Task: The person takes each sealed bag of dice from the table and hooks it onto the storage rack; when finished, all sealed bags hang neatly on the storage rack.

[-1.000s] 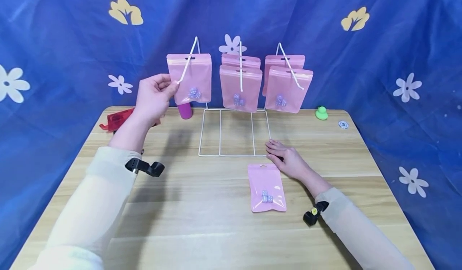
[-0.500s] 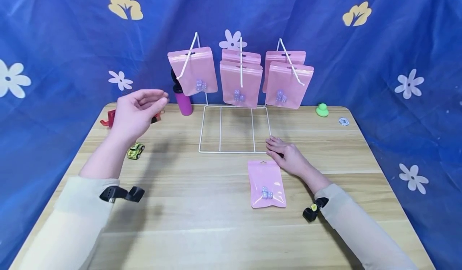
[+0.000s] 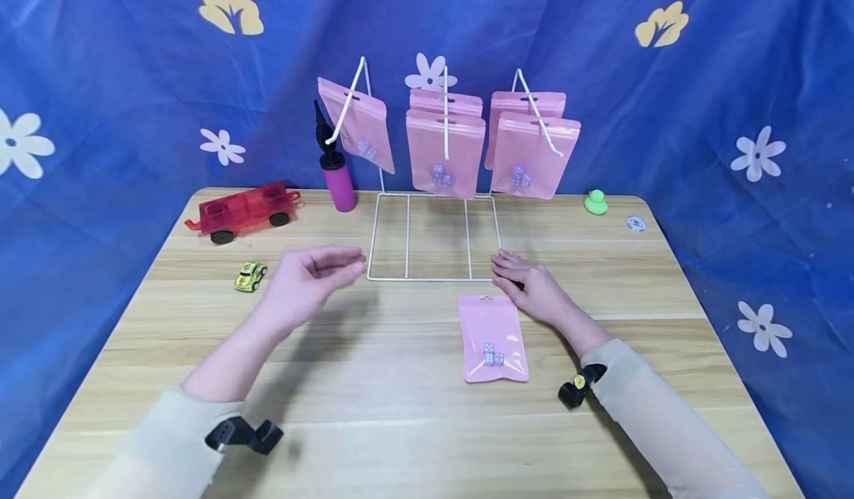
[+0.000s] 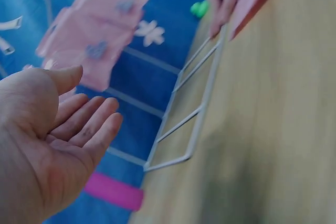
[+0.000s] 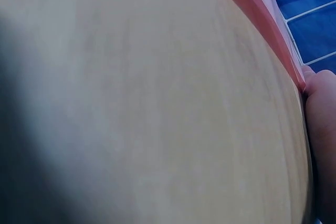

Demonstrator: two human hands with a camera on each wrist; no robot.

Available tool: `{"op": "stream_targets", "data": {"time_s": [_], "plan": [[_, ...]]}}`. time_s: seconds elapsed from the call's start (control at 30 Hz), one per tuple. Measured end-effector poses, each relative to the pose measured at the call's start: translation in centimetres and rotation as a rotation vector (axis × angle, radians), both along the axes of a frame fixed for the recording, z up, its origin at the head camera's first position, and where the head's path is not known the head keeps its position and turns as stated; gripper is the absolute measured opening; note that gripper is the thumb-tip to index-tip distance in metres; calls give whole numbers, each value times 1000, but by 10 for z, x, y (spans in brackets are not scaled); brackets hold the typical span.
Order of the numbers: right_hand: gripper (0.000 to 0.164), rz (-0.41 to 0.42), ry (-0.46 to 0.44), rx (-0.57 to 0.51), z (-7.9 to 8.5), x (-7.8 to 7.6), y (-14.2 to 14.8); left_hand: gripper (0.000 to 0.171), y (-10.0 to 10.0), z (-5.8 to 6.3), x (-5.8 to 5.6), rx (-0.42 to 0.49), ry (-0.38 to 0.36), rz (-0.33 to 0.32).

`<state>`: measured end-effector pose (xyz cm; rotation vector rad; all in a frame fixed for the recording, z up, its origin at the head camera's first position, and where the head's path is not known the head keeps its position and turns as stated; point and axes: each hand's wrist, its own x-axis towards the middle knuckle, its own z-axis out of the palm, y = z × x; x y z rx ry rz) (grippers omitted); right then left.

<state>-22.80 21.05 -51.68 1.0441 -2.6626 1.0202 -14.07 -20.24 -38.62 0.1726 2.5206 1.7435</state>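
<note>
A white wire display rack (image 3: 407, 239) stands at the back of the table, with pink zip bags of dice hanging from its three hooks. The left hook carries a single bag (image 3: 363, 124), turned at an angle; the middle bags (image 3: 443, 154) and right bags (image 3: 536, 158) hang in pairs. My left hand (image 3: 310, 284) is in the air left of the rack base, fingers loosely extended, holding nothing. At the base's front right corner, my right hand (image 3: 537, 288) holds the frame between thumb and fingers. Another pink bag (image 3: 494, 336) with dice lies flat beside it.
Behind my left hand are a red toy wagon (image 3: 247, 211), a small yellow-green toy car (image 3: 250, 276) and a purple pump (image 3: 339, 184). A green rubber duck (image 3: 596, 202) and a poker chip (image 3: 636, 223) sit at the back right. A blue curtain backs the table.
My left hand has let go of the bag on the left hook and come down toward me. That bag has swung round to an angle. My right hand stays put.
</note>
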Motion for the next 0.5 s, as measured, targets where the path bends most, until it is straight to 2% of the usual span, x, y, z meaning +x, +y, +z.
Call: {"op": "stream_targets", "data": {"time_s": [0.1, 0.27, 0.5], "plan": [[34, -1, 4, 5, 0, -1, 0, 40, 14, -12, 8, 49, -61, -25], [34, -3, 7, 13, -1, -2, -1, 39, 35, -30, 18, 53, -106, -52], [34, 0, 14, 4, -1, -2, 0, 39, 67, -52, 24, 78, -182, -138]]}}
